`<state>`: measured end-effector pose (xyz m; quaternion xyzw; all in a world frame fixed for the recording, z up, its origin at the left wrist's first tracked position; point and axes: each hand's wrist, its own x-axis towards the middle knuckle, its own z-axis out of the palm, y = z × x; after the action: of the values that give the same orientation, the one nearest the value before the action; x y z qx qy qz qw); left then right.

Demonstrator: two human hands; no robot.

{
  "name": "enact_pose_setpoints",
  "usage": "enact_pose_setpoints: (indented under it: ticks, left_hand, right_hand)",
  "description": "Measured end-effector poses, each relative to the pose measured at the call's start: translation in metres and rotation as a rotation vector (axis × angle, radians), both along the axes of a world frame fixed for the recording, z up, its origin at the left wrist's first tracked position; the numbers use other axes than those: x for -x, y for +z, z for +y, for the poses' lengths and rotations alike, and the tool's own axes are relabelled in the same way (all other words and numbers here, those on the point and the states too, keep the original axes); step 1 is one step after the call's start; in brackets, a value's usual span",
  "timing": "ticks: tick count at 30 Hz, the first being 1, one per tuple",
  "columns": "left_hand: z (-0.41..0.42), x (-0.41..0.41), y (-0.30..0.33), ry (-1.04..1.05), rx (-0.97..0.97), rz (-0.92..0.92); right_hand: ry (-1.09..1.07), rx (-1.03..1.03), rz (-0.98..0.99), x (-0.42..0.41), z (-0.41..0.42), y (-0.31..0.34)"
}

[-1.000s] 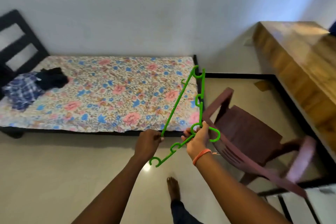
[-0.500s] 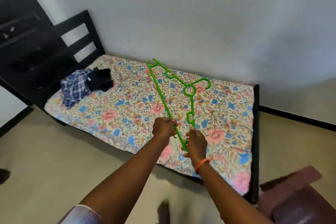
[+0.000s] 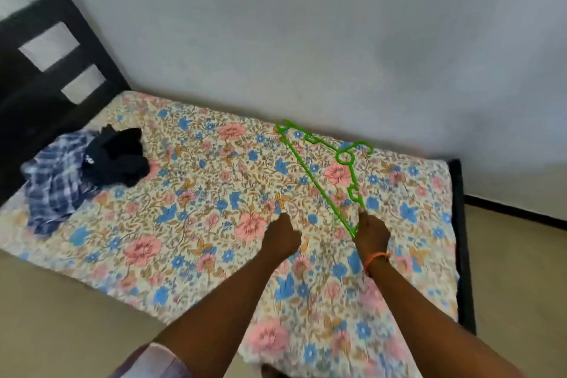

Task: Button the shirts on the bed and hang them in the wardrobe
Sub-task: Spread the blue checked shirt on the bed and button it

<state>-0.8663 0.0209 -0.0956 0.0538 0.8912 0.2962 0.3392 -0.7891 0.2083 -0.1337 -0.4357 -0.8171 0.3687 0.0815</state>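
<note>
Letting go, the left hand now curls on nothing, while the right hand holds the green hanger low over the bed. The shirts wait unbuttoned by the headboard.

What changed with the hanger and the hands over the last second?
The green hanger went from being held up in both hands to low over the bed. The left hand let go; the right hand still grips its corner. The plaid shirt and dark shirt stayed heaped near the headboard.
</note>
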Motion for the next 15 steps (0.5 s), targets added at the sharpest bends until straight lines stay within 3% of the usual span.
enact_pose_setpoints:
  ticks: [3,7,10,15]
  left_hand:
    - [0.007,0.047,-0.053,-0.127,0.117,0.029]
    - [0.004,0.103,-0.149,-0.113,0.204,0.057]
    - [-0.002,0.126,-0.231,-0.117,0.249,-0.021]
    - [-0.018,0.135,-0.329,-0.246,0.298,-0.096]
  right_hand:
    - [0.032,-0.064,-0.094,0.072,0.043,-0.050]
    - [0.095,-0.097,-0.130,0.161,0.095,-0.137]
    - [0.151,-0.141,-0.241,0.203,0.133,-0.203]
    - [-0.064,-0.063,-0.309,0.232,0.179,-0.281]
